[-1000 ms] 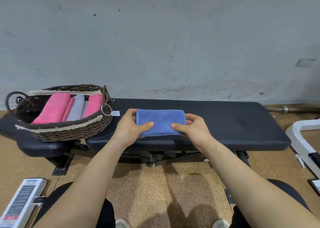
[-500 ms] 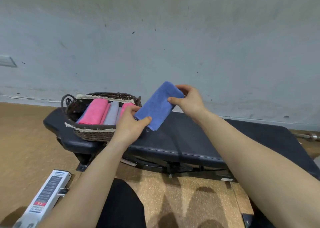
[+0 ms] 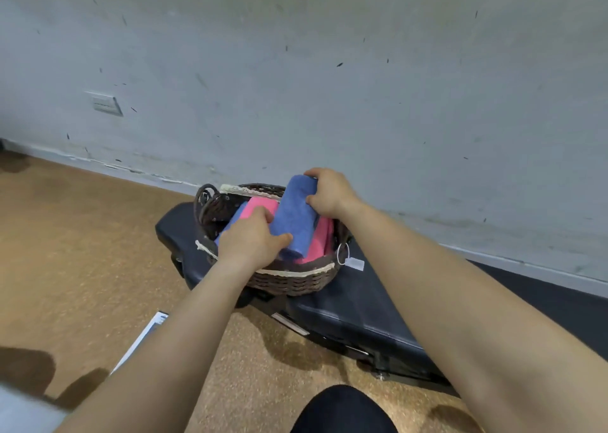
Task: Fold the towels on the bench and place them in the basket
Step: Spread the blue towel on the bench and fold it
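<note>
A folded blue towel hangs tilted over the brown wicker basket, which stands on the left end of the black bench. My left hand grips the towel's near lower end, thumb on top. My right hand grips its far upper end. Inside the basket lie folded pink towels and another blue one, partly hidden by my hands and the held towel.
A grey wall rises right behind the bench. Brown speckled floor spreads to the left. A white box lies on the floor under my left forearm. A tag on a ring hangs from the basket's right rim.
Both hands lifted the blue towel off the bench and carried it left, over the basket. My view swung left and down with it.
</note>
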`<state>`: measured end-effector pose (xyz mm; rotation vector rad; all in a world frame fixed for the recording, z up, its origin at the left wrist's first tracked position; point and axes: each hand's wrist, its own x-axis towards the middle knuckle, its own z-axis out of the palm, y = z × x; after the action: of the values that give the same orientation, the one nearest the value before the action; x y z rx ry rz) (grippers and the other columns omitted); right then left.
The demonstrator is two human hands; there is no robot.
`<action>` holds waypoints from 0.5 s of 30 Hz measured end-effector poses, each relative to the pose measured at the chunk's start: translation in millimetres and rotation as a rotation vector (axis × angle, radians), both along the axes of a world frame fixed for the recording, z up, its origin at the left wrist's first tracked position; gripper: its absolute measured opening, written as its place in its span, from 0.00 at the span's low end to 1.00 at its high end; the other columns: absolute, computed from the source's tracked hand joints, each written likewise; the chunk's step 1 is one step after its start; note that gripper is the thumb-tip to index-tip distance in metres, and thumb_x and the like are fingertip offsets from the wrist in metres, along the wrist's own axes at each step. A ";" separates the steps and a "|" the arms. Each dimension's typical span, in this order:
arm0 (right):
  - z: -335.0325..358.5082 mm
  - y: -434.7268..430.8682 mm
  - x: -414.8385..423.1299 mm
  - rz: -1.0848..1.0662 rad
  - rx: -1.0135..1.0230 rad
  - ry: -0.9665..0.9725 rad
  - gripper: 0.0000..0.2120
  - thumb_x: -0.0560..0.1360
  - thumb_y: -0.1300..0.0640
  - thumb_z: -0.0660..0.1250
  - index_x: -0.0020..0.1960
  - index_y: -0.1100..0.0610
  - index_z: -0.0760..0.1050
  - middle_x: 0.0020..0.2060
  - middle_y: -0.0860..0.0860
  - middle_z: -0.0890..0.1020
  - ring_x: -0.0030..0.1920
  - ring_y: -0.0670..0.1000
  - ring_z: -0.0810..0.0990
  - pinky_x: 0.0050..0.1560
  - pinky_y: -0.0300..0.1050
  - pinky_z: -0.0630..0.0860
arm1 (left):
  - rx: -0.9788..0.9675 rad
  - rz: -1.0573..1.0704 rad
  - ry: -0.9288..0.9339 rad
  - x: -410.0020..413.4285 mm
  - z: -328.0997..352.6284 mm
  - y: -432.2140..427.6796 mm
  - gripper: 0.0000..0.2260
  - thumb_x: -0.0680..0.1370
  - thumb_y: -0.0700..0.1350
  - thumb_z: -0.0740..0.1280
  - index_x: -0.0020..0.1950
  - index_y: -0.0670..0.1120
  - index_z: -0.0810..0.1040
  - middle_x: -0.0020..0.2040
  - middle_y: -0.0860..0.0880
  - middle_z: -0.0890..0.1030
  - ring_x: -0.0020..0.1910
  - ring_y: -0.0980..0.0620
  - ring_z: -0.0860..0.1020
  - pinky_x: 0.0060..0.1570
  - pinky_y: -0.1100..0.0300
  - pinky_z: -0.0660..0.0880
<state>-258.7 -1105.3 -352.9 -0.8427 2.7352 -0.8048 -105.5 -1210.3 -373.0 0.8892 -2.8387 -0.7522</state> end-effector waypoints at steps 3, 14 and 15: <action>-20.1 -14.2 -3.3 0.046 0.205 -0.008 0.21 0.71 0.63 0.67 0.64 0.56 0.77 0.61 0.55 0.81 0.60 0.57 0.79 0.59 0.50 0.78 | -0.137 -0.037 -0.156 -8.4 -9.4 -7.8 0.21 0.73 0.63 0.68 0.59 0.51 0.74 0.56 0.49 0.81 0.58 0.46 0.77 0.51 0.53 0.68; -23.5 -13.0 30.7 0.243 0.379 0.344 0.26 0.76 0.39 0.62 0.68 0.52 0.73 0.68 0.53 0.73 0.67 0.58 0.71 0.62 0.53 0.70 | -0.194 -0.282 0.033 -31.8 -19.1 -64.5 0.17 0.79 0.42 0.62 0.68 0.47 0.76 0.71 0.45 0.72 0.69 0.45 0.71 0.65 0.51 0.70; -25.0 -10.3 32.8 0.305 0.473 0.295 0.32 0.76 0.34 0.60 0.73 0.52 0.68 0.74 0.54 0.67 0.73 0.58 0.66 0.68 0.54 0.66 | -0.187 -0.357 -0.029 -34.4 -20.7 -68.8 0.19 0.80 0.40 0.61 0.72 0.45 0.72 0.75 0.45 0.67 0.74 0.46 0.66 0.69 0.51 0.67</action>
<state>-225.8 -1115.5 -377.9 -1.2924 2.7461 0.0313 -140.0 -1279.0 -393.8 0.3761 -3.0682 -0.4894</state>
